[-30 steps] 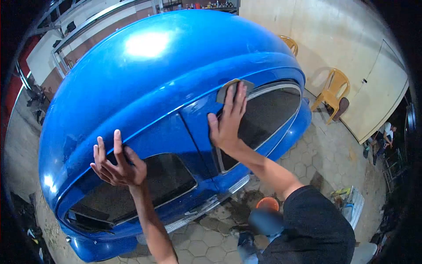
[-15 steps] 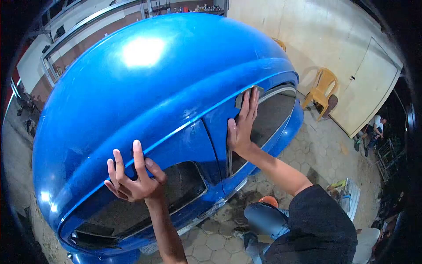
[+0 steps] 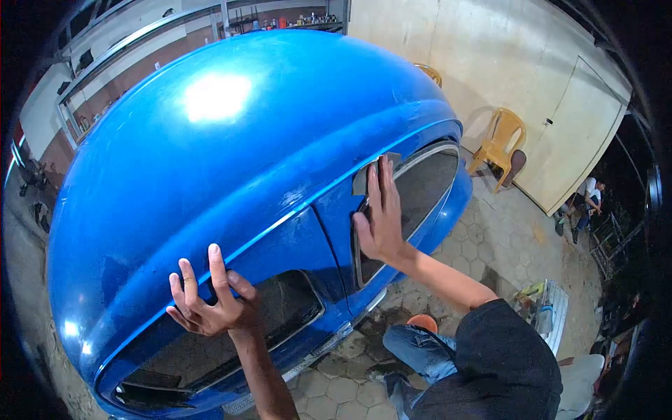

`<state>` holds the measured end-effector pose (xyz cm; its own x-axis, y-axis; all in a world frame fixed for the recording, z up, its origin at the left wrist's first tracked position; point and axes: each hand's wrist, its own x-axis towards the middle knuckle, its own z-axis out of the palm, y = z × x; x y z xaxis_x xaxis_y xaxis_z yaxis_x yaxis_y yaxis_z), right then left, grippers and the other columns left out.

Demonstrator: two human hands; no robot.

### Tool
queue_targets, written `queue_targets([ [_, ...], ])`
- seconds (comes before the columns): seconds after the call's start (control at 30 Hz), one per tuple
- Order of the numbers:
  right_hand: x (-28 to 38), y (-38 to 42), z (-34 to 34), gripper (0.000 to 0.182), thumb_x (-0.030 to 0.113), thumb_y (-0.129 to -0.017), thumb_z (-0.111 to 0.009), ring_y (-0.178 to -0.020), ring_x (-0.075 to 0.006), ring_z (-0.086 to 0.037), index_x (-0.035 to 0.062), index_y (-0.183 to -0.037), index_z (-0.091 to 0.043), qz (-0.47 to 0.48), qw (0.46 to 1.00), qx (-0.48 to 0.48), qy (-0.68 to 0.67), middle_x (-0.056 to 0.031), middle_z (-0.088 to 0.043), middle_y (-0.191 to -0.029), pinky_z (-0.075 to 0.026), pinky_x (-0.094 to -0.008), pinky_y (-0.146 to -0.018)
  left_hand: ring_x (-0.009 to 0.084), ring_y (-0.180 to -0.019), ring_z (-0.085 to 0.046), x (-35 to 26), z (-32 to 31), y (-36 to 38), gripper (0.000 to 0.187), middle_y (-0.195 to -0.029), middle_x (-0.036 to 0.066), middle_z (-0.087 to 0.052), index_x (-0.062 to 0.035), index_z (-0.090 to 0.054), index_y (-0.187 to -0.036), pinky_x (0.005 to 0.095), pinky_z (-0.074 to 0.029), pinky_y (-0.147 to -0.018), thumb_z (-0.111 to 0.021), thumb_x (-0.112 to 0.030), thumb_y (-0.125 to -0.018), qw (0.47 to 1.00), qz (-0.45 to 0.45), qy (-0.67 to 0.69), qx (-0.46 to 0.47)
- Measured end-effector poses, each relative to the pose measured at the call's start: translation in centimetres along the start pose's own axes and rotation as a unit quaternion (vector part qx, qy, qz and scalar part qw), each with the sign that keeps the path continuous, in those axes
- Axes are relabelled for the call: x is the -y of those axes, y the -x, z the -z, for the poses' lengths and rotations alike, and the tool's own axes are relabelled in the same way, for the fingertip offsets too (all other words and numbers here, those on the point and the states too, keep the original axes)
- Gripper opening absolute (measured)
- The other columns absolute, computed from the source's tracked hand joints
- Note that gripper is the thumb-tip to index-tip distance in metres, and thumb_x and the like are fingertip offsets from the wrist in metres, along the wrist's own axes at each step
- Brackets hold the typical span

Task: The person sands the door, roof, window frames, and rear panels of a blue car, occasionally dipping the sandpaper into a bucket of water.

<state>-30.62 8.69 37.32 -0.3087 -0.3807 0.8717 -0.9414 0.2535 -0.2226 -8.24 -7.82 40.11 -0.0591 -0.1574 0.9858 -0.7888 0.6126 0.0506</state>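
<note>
The shiny blue car roof (image 3: 231, 147) fills the left and middle of the view. My left hand (image 3: 213, 301) rests at the roof's side edge above a dark side window (image 3: 287, 301), fingers spread and holding nothing. Farther along, my right hand (image 3: 380, 217) lies flat with fingers stretched over a thin grey sheet (image 3: 361, 182), pressing it on the blue pillar beside the windshield (image 3: 427, 178). Only the edges of the sheet show around the fingers.
An orange chair (image 3: 501, 143) stands by the pale wall (image 3: 490, 63). An orange bucket (image 3: 423, 323) is on the paved floor beside bent legs in jeans. A person (image 3: 586, 203) sits at the far right. Shelves with containers (image 3: 308, 21) stand behind the car.
My right hand has slid slightly down the pillar with the grey sheet, more of which shows. My left hand stays at the roof edge. The whole view has shifted a little.
</note>
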Motion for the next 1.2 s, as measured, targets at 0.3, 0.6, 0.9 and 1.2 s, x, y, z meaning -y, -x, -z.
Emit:
queue_targets([
  [0.3, 2.2, -2.1, 1.7, 0.07, 0.032, -0.104, -0.036, -0.143, -0.0542, -0.004, -0.0168, -0.146, -0.007, -0.095, 0.994, 0.038, -0.035, -0.0436, -0.001, -0.15, -0.007, -0.0513, -0.119, 0.0263, -0.119, -0.054, 0.2, -0.1, 0.0, 0.032, -0.123, 0.005, -0.063, -0.0287, -0.073, -0.11, 0.0464, -0.022, -0.115, -0.045, -0.031, -0.096, 1.0, 0.001, 0.007, 0.005],
  [0.6, 3.8, -3.4, 1.6, 0.056, 0.026, -0.104, -0.034, -0.136, -0.0636, -0.006, -0.0194, -0.137, -0.027, -0.148, 0.987, 0.01, -0.054, -0.0528, -0.01, -0.141, -0.01, -0.0642, -0.114, 0.0255, -0.119, -0.055, 0.4, -0.1, 0.0, 0.032, -0.124, 0.004, -0.063, -0.028, -0.073, -0.11, 0.0479, -0.026, -0.112, -0.044, -0.031, -0.097, 1.0, -0.016, 0.006, -0.008],
  [0.9, -2.9, -4.6, 1.8, 0.08, 0.049, -0.103, -0.026, -0.141, -0.0562, -0.001, -0.0192, -0.144, -0.012, -0.261, 0.964, 0.01, -0.049, -0.0474, -0.007, -0.146, -0.005, -0.0552, -0.118, 0.0255, -0.117, -0.056, 0.4, 0.1, -0.4, 0.034, -0.124, 0.004, -0.064, -0.0273, -0.073, -0.112, 0.0482, -0.028, -0.11, -0.041, -0.031, -0.099, 0.999, -0.024, 0.015, -0.022],
  [1.2, -7.5, -5.6, 2.7, 0.09, 0.052, -0.101, -0.029, -0.143, -0.0521, 0.002, -0.022, -0.142, 0.001, -0.341, 0.935, 0.034, -0.092, -0.0447, 0.003, -0.149, -0.002, -0.0495, -0.12, 0.0253, -0.115, -0.058, 0.4, -0.2, -0.3, 0.036, -0.122, 0.004, -0.064, -0.027, -0.072, -0.113, 0.0491, -0.032, -0.107, -0.039, -0.035, -0.1, 0.999, -0.034, -0.012, -0.038],
])
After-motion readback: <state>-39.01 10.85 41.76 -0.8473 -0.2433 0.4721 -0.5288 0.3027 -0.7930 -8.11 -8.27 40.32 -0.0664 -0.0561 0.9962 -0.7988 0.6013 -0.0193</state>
